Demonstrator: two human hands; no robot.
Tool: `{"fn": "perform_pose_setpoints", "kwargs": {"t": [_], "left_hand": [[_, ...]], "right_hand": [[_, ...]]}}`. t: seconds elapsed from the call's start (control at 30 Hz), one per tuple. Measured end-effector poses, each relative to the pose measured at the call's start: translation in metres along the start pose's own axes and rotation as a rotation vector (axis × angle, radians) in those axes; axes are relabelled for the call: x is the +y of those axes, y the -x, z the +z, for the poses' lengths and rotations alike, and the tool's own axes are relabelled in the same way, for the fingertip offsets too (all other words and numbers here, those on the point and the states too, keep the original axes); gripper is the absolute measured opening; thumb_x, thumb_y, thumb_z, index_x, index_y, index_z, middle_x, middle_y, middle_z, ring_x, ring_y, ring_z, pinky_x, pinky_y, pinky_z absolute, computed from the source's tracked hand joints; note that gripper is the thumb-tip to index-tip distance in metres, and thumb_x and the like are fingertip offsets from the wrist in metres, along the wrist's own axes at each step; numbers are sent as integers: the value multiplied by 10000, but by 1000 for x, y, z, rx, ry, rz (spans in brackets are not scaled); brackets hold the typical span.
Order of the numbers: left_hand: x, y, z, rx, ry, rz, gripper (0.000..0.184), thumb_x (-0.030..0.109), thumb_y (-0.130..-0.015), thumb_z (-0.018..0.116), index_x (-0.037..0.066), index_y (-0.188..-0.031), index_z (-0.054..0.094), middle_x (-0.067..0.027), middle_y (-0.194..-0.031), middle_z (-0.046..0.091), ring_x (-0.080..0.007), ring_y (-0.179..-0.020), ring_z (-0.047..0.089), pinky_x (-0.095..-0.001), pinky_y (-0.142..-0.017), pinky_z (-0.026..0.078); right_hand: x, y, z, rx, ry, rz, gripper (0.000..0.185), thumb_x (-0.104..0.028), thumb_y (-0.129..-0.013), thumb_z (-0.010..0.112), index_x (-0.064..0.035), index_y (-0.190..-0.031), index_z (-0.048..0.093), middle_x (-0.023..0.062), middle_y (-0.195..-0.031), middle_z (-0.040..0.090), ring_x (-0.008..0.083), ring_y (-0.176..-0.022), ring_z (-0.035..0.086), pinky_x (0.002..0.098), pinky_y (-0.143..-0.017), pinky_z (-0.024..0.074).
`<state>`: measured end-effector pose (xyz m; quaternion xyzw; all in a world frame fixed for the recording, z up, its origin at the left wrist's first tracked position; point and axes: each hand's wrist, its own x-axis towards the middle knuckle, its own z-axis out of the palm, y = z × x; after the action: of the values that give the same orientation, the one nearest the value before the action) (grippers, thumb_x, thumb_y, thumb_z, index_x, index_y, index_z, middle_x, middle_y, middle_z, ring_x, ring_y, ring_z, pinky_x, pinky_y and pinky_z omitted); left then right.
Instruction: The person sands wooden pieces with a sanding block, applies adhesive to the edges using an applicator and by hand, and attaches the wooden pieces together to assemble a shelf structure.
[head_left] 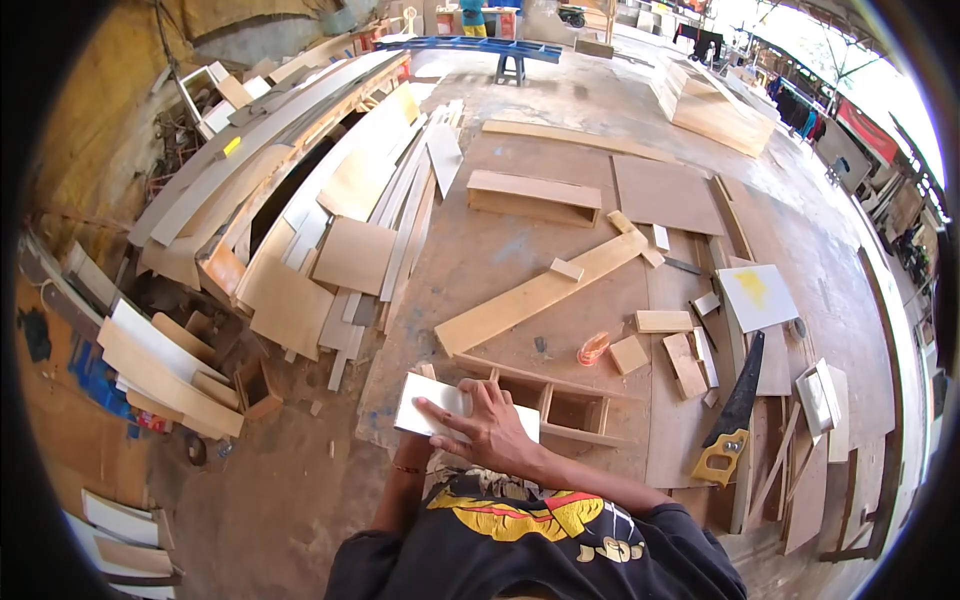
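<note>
A small white board is held in front of my chest. My right hand lies across its top, one finger stretched along the white face and other fingers bent toward the far edge. Of my left arm, the forearm with a bracelet rises to the board's near-left side. The board covers my left hand, so its fingers are hidden. Just beyond the board sits a wooden frame with open compartments on the work surface. A long plank lies slantwise farther out, a short wood block on it.
To the right are a yellow-handled handsaw, wood offcuts, a clear orange-tinted item and a yellow-stained white panel. Stacked boards fill the left. A long open wooden box is ahead; another person stands far back.
</note>
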<state>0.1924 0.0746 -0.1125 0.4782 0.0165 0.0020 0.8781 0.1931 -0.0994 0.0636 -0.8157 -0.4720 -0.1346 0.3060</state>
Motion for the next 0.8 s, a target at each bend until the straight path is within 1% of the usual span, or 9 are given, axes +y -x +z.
{"fn": "perform_pose_setpoints", "kwargs": {"t": [0.13, 0.2, 0.27, 0.33, 0.37, 0.4, 0.47, 0.67, 0.8], "left_hand": [[18, 3, 35, -14, -199, 73, 609, 530, -937, 337, 57, -1320, 369, -124, -1178, 520, -228, -1061, 545, -380, -830, 504], [62, 26, 121, 382, -11, -206, 682, 568, -912, 371, 45, -1349, 337, -111, -1226, 503, -232, -1080, 541, -376, -844, 498], [62, 29, 119, 353, -77, -232, 742, 592, -887, 397, 35, -1369, 308, -103, -1269, 476, -224, -1102, 532, -363, -873, 485], [41, 32, 89, 191, 26, 21, 553, 462, -957, 361, 127, -1390, 285, -84, -1252, 458, -196, -1103, 505, -279, -858, 470], [34, 31, 58, -26, -378, 200, 535, 408, -971, 351, 131, -1411, 224, -107, -1305, 431, -206, -1148, 487, -287, -890, 463], [17, 34, 38, -40, -375, 195, 535, 408, -971, 351, 131, -1411, 224, -107, -1305, 431, -206, -1148, 487, -287, -890, 463], [21, 16, 41, 12, -236, 181, 527, 391, -975, 347, 124, -1412, 221, -100, -1306, 432, -205, -1141, 491, -290, -889, 465], [29, 22, 71, 188, 58, 35, 511, 361, -980, 343, 108, -1409, 225, -83, -1295, 442, -196, -1115, 504, -291, -873, 470], [36, 22, 70, 202, 42, 37, 510, 372, -978, 348, 102, -1398, 245, -75, -1269, 457, -184, -1088, 514, -285, -848, 473]], "right_hand": [[19, -18, -2, -11, 53, 165, 491, -478, -851, 535, -349, -1320, 472, 158, -1034, 489, 315, -940, 453, 433, -811, 405], [29, -30, -7, -14, 50, 285, 471, -477, -862, 514, -367, -1317, 469, 163, -1031, 488, 313, -926, 446, 418, -805, 398], [33, -29, 2, -30, 66, 284, 478, -487, -854, 523, -383, -1317, 463, 155, -1045, 481, 308, -945, 441, 432, -809, 390], [27, -19, 6, -32, 82, 151, 488, -494, -848, 528, -393, -1320, 455, 148, -1048, 476, 303, -948, 439, 438, -808, 385], [21, -11, 8, -43, 96, 17, 497, -501, -843, 532, -402, -1323, 446, 141, -1052, 471, 298, -950, 436, 444, -806, 381], [12, -4, 5, -32, 36, -42, 541, -514, -849, 515, -427, -1362, 366, 167, -1104, 468, 319, -990, 440, 470, -786, 386], [5, -2, 5, -60, 53, -19, 505, -518, -843, 526, -429, -1329, 424, 128, -1032, 465, 287, -946, 428, 447, -808, 380], [38, -36, 3, -36, 45, 223, 540, -465, -838, 554, -394, -1351, 403, 149, -1023, 466, 306, -930, 446, 434, -753, 403], [23, -23, 5, -90, 101, 94, 530, -465, -865, 515, -412, -1368, 359, 181, -1089, 466, 340, -967, 447, 457, -774, 394]]}}
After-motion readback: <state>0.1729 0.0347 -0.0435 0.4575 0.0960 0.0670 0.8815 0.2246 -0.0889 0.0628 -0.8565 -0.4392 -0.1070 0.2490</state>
